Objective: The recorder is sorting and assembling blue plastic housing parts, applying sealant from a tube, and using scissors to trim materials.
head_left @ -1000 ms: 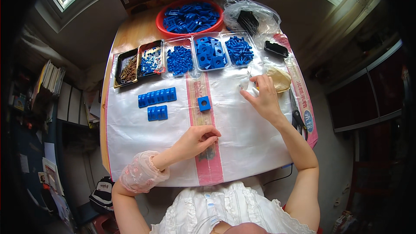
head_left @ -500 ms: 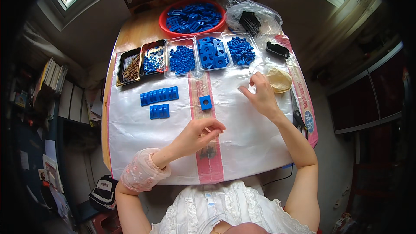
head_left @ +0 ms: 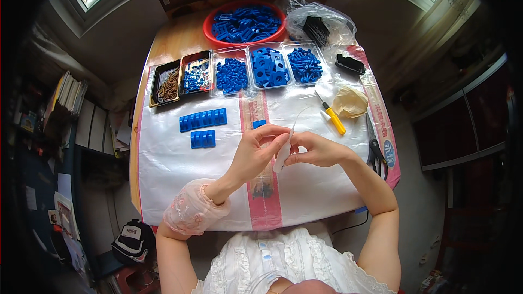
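Left hand [head_left: 256, 152] and right hand [head_left: 320, 149] are both clamped on a thin-tipped white tube [head_left: 281, 160], slanted between them. Beyond the right hand lies a yellow-handled tool [head_left: 336, 122]; just past the left, a smaller blue block [head_left: 258, 124], partly hidden.

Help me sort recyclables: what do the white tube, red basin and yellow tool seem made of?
White tube: probably plastic, smooth and evenly white. Red basin: likely plastic, judging by its glossy rim. Yellow tool: handle seemingly smooth plastic, evenly coloured; thin grey shaft probably metal.
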Available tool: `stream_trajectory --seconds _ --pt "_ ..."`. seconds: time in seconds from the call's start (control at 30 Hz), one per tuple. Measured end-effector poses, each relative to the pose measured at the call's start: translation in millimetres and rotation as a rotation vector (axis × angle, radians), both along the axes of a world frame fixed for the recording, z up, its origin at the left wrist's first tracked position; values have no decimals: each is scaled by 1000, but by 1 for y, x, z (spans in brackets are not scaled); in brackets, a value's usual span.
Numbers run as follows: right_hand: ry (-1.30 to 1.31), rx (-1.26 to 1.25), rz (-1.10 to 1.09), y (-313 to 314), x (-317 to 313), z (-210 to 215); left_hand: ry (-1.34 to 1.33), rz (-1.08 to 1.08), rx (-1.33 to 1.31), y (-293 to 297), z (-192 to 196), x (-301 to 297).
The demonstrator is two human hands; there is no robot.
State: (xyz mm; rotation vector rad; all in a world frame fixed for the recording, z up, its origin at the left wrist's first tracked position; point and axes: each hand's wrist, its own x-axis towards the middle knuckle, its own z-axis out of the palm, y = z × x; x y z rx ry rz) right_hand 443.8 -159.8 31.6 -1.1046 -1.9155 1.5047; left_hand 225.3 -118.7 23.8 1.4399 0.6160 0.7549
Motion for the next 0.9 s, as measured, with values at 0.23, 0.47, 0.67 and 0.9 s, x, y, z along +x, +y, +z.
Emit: stream_trajectory --seconds 0.23,0.47,0.67,0.9 --pt "-74 -22 34 2 3 -2 -2 -8 -75 3 -12 2" --pt "-60 -81 58 0 2 -12 -80 15 -84 5 -7 6" --pt "-152 -108 80 -3 3 0 -35 58 10 6 -4 1" --pt "-201 -25 123 -5 4 -8 16 68 146 4 13 2"
